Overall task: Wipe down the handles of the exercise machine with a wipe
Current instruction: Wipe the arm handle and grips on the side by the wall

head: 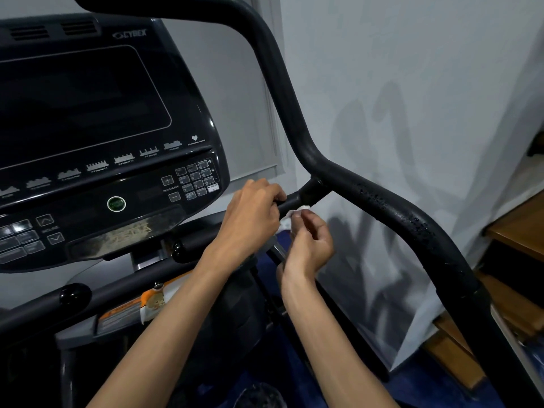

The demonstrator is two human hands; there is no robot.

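Observation:
A thick black handle [391,201] of the exercise machine curves from the top centre down to the lower right, with wet droplets on its bend. A short black crossbar [306,192] joins it to the machine. My left hand [250,213] is wrapped around that crossbar's left part. Just right of it and below the bar, my right hand [310,240] pinches a small crumpled white wipe [291,214] between its fingertips. The wipe sits right under the crossbar, close to the left hand.
The black console [97,136] with keypad and dark screen fills the left. Lower black bars [97,295] run under it, with an orange-and-white wipe packet [153,301] resting there. A grey wall is on the right, wooden steps [518,237] at far right, blue floor below.

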